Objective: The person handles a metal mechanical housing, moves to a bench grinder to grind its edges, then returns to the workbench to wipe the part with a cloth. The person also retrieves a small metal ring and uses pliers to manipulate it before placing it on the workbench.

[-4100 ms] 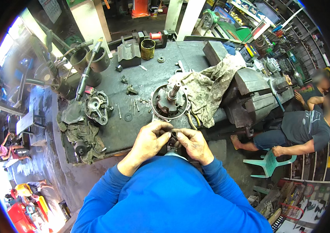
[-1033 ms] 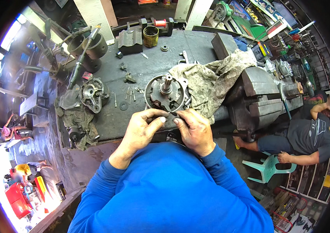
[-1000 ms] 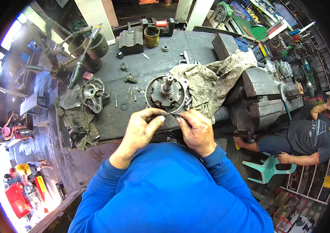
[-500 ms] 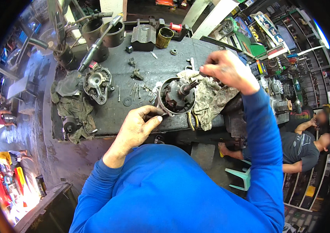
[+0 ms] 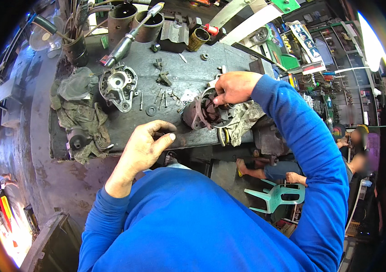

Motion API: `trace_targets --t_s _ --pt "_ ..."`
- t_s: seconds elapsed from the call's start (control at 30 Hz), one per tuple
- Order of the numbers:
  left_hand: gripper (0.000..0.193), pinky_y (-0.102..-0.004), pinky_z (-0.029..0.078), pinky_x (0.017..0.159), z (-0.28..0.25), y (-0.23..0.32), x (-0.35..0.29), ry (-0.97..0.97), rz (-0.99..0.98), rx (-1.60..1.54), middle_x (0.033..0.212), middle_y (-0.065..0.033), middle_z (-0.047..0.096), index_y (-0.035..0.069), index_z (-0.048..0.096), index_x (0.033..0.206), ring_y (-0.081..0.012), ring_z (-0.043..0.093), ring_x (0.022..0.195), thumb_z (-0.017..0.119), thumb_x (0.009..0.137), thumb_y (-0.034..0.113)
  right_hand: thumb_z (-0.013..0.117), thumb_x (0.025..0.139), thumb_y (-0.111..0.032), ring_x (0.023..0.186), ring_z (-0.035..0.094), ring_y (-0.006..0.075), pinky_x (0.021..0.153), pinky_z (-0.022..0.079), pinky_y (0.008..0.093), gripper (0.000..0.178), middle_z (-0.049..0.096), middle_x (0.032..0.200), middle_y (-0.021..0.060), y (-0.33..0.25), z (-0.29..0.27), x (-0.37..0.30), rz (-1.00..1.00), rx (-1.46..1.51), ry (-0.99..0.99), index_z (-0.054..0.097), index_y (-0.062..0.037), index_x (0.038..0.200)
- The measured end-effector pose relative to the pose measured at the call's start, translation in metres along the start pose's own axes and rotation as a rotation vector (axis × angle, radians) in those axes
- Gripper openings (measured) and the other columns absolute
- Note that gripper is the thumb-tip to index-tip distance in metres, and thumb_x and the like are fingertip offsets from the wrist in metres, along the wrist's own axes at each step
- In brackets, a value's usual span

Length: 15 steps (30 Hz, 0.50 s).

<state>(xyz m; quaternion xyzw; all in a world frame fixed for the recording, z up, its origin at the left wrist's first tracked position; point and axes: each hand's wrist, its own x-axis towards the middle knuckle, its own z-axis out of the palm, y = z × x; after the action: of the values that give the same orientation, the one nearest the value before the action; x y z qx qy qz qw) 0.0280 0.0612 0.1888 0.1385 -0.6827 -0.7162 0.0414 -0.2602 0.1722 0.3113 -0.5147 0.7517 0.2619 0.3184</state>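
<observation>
A round metal alternator housing (image 5: pixel 194 116) lies tilted on the workbench, its open end turned to the right. Inside it sits a dark claw-pole rotor (image 5: pixel 211 111). My right hand (image 5: pixel 237 88) reaches over the open end, its fingers closed at the rotor's shaft, which they mostly cover. Short of the housing, over the bench's front edge, my left hand (image 5: pixel 144 144) is held with thumb and fingers apart and nothing visible between them. A crumpled rag (image 5: pixel 246 121) lies right of the housing, with pliers (image 5: pixel 223 136) by its near side.
A silver end cover (image 5: pixel 119 86) lies left on the bench (image 5: pixel 134 129), near loose bolts (image 5: pixel 162 97) and a washer (image 5: pixel 150 110). A handled tool (image 5: pixel 127 45) crosses above metal cups at the back left. Right of me are a green chair (image 5: pixel 272 196) and a seated person.
The housing has tipped from upright onto its side. My right hand has come down and left to the rotor, while my left hand has moved off the housing, leftward.
</observation>
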Motion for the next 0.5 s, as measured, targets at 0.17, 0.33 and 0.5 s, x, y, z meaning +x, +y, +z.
trace_targets --t_s 0.17,0.33,0.5 --pt "0.026 -0.0300 0.055 0.084 -0.008 0.000 -0.001 -0.055 -0.006 0.035 0.102 -0.0088 0.076 -0.003 0.072 0.119 -0.0126 0.066 0.091 0.072 0.096 0.009 0.074 0.092 -0.044 0.095 0.072 0.0395 0.086 0.056 0.0468 0.044 0.076 0.097 0.0213 0.005 0.008 -0.004 0.014 0.118 0.076 0.079 -0.0011 0.100" --pt "0.026 -0.0304 0.056 0.081 -0.011 -0.003 -0.001 -0.080 0.021 0.048 0.101 -0.0103 0.077 -0.003 0.073 0.118 -0.0129 0.068 0.087 0.073 0.096 0.012 0.086 0.076 -0.036 0.097 0.075 0.0362 0.087 0.059 0.0444 0.043 0.077 0.100 0.0213 -0.015 0.006 0.005 0.206 -0.078 0.039 0.081 -0.0007 0.100" --pt "0.027 -0.0305 0.056 0.079 -0.015 -0.007 -0.001 -0.059 0.028 0.000 0.100 -0.0112 0.078 -0.004 0.073 0.118 -0.0130 0.068 0.085 0.074 0.096 0.012 0.085 0.072 -0.035 0.099 0.075 0.0358 0.086 0.059 0.0441 0.046 0.078 0.105 0.0208 -0.026 0.003 0.005 0.219 -0.223 -0.143 0.080 0.0007 0.102"
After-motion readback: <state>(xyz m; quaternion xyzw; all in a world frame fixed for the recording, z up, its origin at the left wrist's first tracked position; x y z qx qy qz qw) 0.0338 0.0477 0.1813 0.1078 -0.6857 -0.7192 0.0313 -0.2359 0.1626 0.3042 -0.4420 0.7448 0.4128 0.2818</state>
